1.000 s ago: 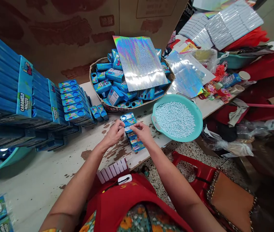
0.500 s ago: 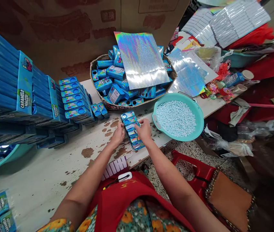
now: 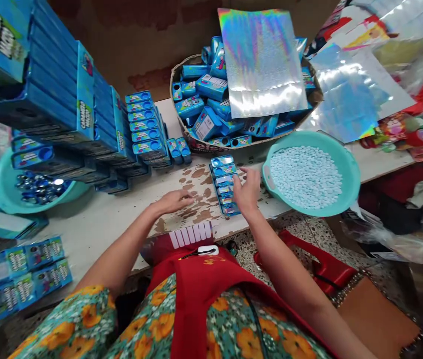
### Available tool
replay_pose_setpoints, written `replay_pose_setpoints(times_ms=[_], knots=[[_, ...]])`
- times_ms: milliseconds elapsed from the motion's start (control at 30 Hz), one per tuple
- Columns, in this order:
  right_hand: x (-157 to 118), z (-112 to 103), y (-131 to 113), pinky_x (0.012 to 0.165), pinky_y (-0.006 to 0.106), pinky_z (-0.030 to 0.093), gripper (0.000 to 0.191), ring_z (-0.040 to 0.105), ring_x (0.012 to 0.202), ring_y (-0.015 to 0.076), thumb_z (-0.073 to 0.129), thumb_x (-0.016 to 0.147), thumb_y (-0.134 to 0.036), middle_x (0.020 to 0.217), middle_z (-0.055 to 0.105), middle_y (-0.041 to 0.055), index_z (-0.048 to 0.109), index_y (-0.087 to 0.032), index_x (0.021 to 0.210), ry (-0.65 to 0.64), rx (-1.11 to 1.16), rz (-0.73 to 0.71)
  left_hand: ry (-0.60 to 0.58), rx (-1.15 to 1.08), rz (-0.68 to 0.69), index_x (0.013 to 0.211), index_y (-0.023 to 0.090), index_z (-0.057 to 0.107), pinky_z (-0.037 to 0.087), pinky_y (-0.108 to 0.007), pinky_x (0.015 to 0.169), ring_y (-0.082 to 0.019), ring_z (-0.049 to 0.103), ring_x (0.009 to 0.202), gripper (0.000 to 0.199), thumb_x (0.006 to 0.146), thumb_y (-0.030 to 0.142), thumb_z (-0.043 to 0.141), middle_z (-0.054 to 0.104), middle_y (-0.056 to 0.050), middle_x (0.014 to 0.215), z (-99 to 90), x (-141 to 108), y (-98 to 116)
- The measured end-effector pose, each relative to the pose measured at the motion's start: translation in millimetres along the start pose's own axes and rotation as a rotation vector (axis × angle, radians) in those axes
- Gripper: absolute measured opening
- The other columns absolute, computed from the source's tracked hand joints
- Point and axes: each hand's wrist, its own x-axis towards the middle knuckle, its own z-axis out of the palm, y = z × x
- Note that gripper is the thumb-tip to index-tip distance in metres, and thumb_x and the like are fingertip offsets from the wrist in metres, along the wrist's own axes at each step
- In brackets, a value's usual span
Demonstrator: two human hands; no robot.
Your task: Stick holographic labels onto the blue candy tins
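A row of several small blue candy boxes stands on the worn white table in front of me, each with a round hole at one end of its top. My right hand is at the right side of this row, thumb against or just over the boxes, fingers apart. To the left of the row, my left hand hovers low over the table with its fingers stretched out and nothing visible in them. A turquoise bowl of small pale-blue candies sits close to my right hand.
Behind the row stands a cut-down carton heaped with blue boxes, a shiny holographic sheet on top. Stacked blue boxes rise at left, beside another turquoise bowl holding shiny blue pieces. A red stool stands at right.
My left hand has come away from the row of boxes and moved left. My right hand stays by the row, its fingers now more spread. The view has shifted to the left.
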Motion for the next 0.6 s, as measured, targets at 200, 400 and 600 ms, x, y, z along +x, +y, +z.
replay_pose_setpoints(times_ms=[200, 400, 600], knots=[[-82.7, 35.2, -72.9, 0.086, 0.031, 0.043, 0.019, 0.052, 0.096, 0.0190, 0.055, 0.085, -0.025, 0.099, 0.056, 0.0069, 0.060, -0.018, 0.102, -0.654, 0.174, -0.390, -0.187, -0.016, -0.177, 0.078, 0.017, 0.061, 0.032, -0.022, 0.059, -0.015, 0.050, 0.065, 0.022, 0.074, 0.036, 0.051, 0.059, 0.000, 0.069, 17.6, -111.5, -63.7], [-140.5, 81.8, -89.9, 0.091, 0.038, 0.042, 0.044, 0.045, 0.107, 0.0264, 0.062, 0.080, -0.023, 0.113, 0.053, 0.0135, 0.052, -0.013, 0.121, -1.023, -0.148, -0.651, 0.042, -0.054, -0.256, 0.064, 0.015, 0.053, 0.026, -0.023, 0.055, -0.012, 0.042, 0.059, 0.029, 0.080, 0.035, 0.039, 0.048, 0.001, 0.058, 43.5, -110.5, -78.1], [-146.3, 79.4, -87.2, 0.091, 0.040, 0.043, 0.048, 0.043, 0.111, 0.0283, 0.057, 0.080, -0.018, 0.127, 0.048, 0.0162, 0.047, -0.010, 0.126, -1.082, -0.267, -0.801, 0.115, -0.154, -0.255, 0.062, 0.015, 0.054, 0.025, -0.023, 0.053, -0.012, 0.038, 0.058, 0.025, 0.075, 0.032, 0.042, 0.046, 0.002, 0.056, 50.2, -110.0, -88.6]])
